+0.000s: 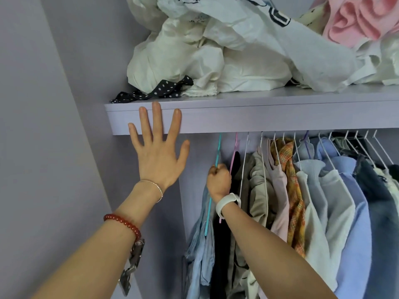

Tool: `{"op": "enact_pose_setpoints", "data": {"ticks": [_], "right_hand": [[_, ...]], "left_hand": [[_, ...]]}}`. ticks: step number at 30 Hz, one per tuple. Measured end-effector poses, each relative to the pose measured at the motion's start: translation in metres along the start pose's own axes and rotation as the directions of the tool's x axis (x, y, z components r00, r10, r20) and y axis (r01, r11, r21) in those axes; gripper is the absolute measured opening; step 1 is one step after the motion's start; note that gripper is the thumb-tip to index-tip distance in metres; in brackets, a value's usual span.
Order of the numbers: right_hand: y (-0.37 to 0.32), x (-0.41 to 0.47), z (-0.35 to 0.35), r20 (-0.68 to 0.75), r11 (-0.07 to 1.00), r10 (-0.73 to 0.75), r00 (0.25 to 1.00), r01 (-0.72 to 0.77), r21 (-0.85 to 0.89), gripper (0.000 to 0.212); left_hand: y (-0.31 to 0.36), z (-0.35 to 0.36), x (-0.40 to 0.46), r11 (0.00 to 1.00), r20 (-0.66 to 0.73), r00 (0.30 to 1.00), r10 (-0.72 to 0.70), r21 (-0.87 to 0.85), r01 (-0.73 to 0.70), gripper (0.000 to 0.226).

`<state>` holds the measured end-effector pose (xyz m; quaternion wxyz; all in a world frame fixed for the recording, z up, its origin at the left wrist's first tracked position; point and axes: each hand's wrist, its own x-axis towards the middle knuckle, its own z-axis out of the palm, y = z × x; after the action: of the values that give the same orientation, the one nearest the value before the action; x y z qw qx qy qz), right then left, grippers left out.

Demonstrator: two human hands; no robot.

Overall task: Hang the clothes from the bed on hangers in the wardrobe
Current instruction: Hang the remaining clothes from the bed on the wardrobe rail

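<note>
Taking the shelf (259, 114) as the landmark and going left to right: the left hand (158, 156) is spreading flat, fingers straight, and pressing on the shelf's front edge near its left end, holding nothing. Just right of it and below the shelf, the right hand (218, 180) is curling into a fist round the teal hanger (216, 156), whose hook is reaching up behind the shelf's edge; whether it is sitting on the rail cannot be told, since the rail is hidden. A pale denim garment (199, 251) is hanging down from about that hanger, at the left end of the row. Right of it, below the shelf, a pink hanger (234, 152) is carrying something dark, and a row of clothes (313, 190) is hanging on white hangers all the way to the right. On top of the shelf a heap of white cloth (194, 57) is lying loose. The bed is out of view, so what is left there cannot be told; by my reading, much hanging is done and the denim piece is just being placed.
</note>
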<state>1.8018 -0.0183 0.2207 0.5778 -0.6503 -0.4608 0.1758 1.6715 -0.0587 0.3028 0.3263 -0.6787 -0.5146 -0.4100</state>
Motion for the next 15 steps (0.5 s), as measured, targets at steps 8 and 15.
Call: {"op": "enact_pose_setpoints", "data": {"ticks": [8,15], "right_hand": [[0.002,-0.009,-0.004,-0.051,0.994,-0.105,0.993,0.104,-0.011,0.021],[-0.016,0.011,-0.002,0.002,0.992,-0.044,0.999,0.044,-0.114,0.027]], "left_hand": [[0.0,0.001,0.0,1.0,-0.039,0.999,0.001,-0.011,-0.001,0.063],[-0.002,-0.002,0.001,1.0,-0.045,0.999,0.017,-0.001,-0.017,0.06]]}}
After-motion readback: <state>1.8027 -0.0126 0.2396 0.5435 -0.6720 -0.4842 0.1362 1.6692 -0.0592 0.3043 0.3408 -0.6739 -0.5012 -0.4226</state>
